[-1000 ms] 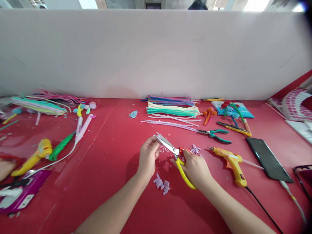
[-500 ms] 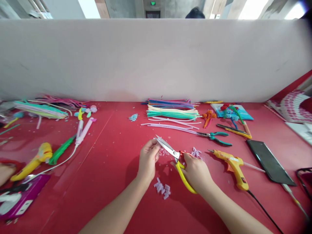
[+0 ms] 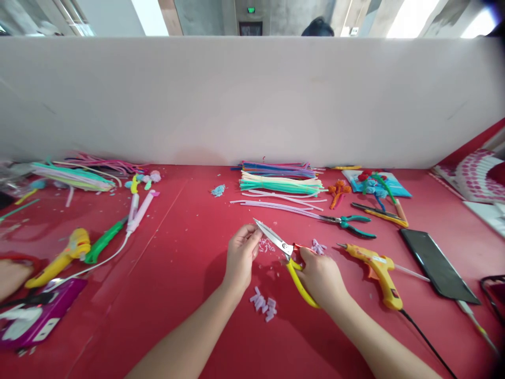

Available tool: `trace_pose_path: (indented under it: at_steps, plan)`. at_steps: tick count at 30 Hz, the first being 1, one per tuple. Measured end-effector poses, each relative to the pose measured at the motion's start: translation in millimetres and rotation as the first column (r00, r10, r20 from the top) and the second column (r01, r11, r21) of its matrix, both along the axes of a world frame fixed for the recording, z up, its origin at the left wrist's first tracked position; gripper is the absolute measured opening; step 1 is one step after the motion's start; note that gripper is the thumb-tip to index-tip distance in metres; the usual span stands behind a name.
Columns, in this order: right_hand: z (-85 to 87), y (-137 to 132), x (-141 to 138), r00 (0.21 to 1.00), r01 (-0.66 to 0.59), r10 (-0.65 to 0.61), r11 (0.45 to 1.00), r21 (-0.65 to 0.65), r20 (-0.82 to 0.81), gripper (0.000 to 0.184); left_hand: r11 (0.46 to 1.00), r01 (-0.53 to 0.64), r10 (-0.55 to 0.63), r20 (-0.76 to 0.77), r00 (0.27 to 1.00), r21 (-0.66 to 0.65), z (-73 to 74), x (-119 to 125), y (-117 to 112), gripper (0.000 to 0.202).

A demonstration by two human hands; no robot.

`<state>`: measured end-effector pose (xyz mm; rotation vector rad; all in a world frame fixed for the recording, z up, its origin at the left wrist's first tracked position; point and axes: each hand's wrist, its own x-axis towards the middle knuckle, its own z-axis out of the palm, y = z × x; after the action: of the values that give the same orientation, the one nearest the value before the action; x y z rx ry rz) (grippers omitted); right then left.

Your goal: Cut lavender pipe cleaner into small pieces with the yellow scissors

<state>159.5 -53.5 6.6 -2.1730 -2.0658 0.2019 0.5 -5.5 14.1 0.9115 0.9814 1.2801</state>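
My right hand (image 3: 321, 273) is closed round the handles of a pair of scissors (image 3: 276, 237) with one yellow and one red grip. The blades look nearly closed and point up and left. Their tip lies by the pinched fingers of my left hand (image 3: 241, 252); whatever small thing those fingers hold is hidden. Below the hands lies a small heap of cut lilac pipe cleaner pieces (image 3: 263, 304). Another cluster of lilac pieces (image 3: 317, 246) sits just beyond my right hand, and fine lilac trimmings (image 3: 266, 245) are scattered under the blades.
Bundled pipe cleaners (image 3: 282, 184) lie along the white partition (image 3: 252, 100). To the right are pliers (image 3: 351, 223), a yellow glue gun (image 3: 374, 268) and a phone (image 3: 437, 263). On the left are a purple power strip (image 3: 59, 310), another yellow glue gun (image 3: 63, 258) and another person's hand (image 3: 13, 279).
The scissor blades have drawn closer together at my left fingers. Both hands stay in nearly the same place. The whole view has shifted slightly, and the other person's hand shows more at the left.
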Motion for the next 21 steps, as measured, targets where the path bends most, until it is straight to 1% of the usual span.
trace_pose_path:
  at_steps: [5,8,10,12,14,17,19,21]
  plan:
    - [8.6,0.6,3.0,0.999,0.012,-0.011,1.000,0.012,-0.046,0.040,1.000,0.017,-0.017,0.014,1.000,-0.024,-0.5,-0.7,1.1,0.015]
    - [12.0,1.8,5.6,0.997,0.032,-0.033,0.999,-0.007,-0.069,0.038,0.999,0.029,-0.029,-0.015,0.999,-0.030,-0.7,0.8,1.0,0.018]
    - [13.0,3.3,7.1,0.991,0.045,-0.048,0.999,-0.025,-0.127,0.035,0.999,0.034,-0.036,-0.078,0.996,-0.016,-0.6,2.3,0.3,0.017]
    - [13.2,4.5,7.8,0.970,0.035,-0.039,0.999,-0.022,-0.240,0.032,0.997,0.070,-0.064,-0.191,0.979,0.022,-0.2,4.0,-1.3,0.015]
    - [13.4,4.9,7.5,0.919,0.011,-0.016,1.000,-0.016,-0.394,0.028,0.988,0.132,-0.099,-0.325,0.941,0.082,0.7,6.0,-4.2,0.012]
    - [14.9,3.9,5.7,0.776,-0.008,0.010,1.000,0.006,-0.631,0.021,0.954,0.244,-0.124,-0.509,0.852,0.176,2.7,10.2,-10.8,0.008]
    - [16.5,2.8,4.2,0.683,-0.014,0.019,1.000,0.014,-0.730,0.018,0.919,0.327,-0.129,-0.618,0.776,0.219,4.0,13.3,-15.4,0.006]
    - [17.8,2.0,2.6,0.622,-0.018,0.013,1.000,0.003,-0.783,0.015,0.886,0.389,-0.116,-0.691,0.714,0.253,4.9,15.7,-19.1,0.006]
